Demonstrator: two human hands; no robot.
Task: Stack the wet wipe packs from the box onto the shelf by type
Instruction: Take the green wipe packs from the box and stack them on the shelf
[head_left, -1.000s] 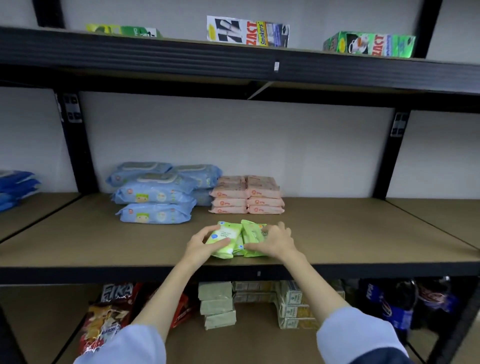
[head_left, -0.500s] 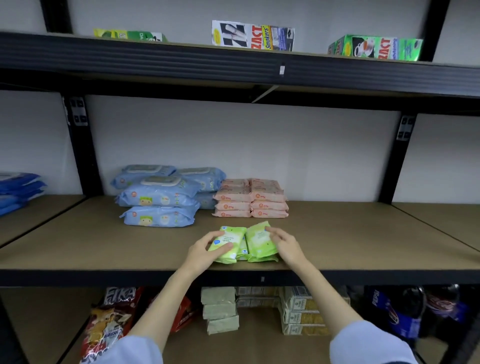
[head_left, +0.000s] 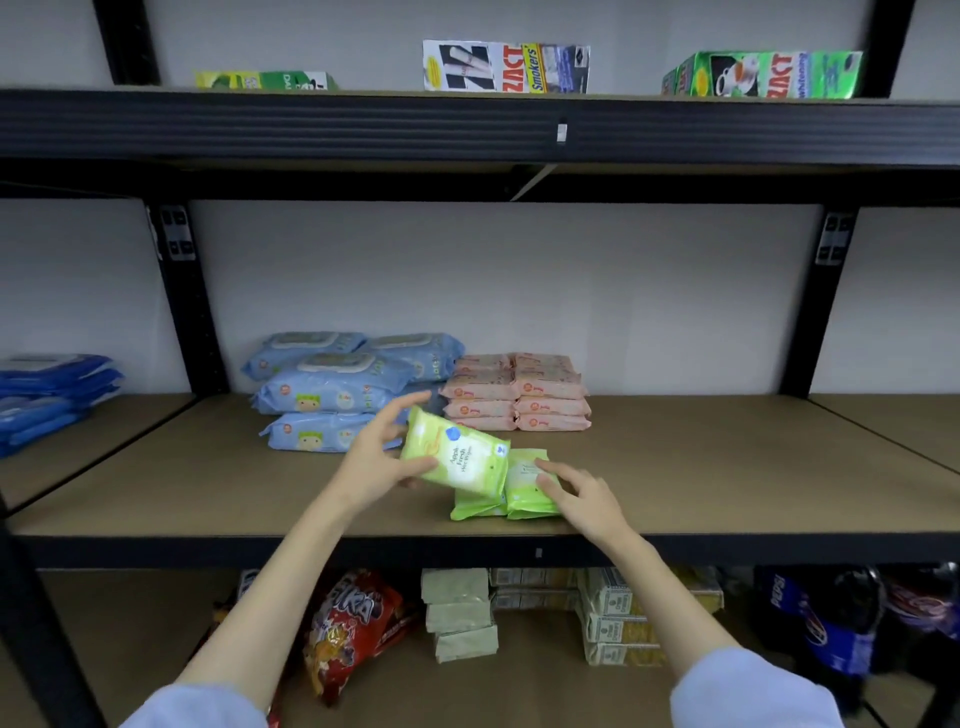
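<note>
My left hand (head_left: 376, 457) grips a green wipe pack (head_left: 457, 454) by its left end and holds it tilted above the brown shelf board (head_left: 727, 467). Two more green packs (head_left: 524, 493) lie side by side under it near the shelf's front edge. My right hand (head_left: 582, 493) rests with straight fingers on the right one. Behind them stand a stack of pink packs (head_left: 517, 392) and, to its left, a pile of light blue packs (head_left: 337, 389).
Dark blue packs (head_left: 47, 395) lie on the neighbouring shelf at left. Black uprights (head_left: 182, 296) frame the bay, and the shelf above carries toothpaste boxes (head_left: 506, 67). Snack bags (head_left: 353, 623), stacked cartons (head_left: 613, 618) and bottles fill the shelf below.
My left hand has lifted the left green pack off the shelf and tilted it. My right hand has slid to the right over the remaining packs. The view has moved closer.
</note>
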